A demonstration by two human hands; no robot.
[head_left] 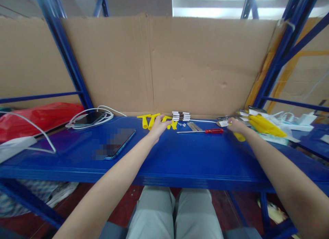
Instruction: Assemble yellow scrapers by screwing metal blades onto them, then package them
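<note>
My left hand (157, 128) reaches over several yellow T-shaped plastic pieces (145, 122) near the back of the blue table, its fingers apart. Smaller yellow pieces (174, 125) lie just right of its fingertips. My right hand (235, 126) is at the back right with its fingers curled closed; what they hold, if anything, is hidden. A black-and-white printed card (223, 121) lies by its fingertips, and a yellow piece (240, 137) shows below the hand. Between the hands lies a screwdriver (214, 131) with a red handle, its shaft pointing left.
Behind the screwdriver are a stack of white-and-dark strips (181, 116), tiny white bits (182, 124) and a flat clear-grey packet (194, 126). A phone (119, 145) lies left of my left arm. Coiled white cable (108, 121) and a red bag (41, 119) are left; yellow packaging (267, 126) is right.
</note>
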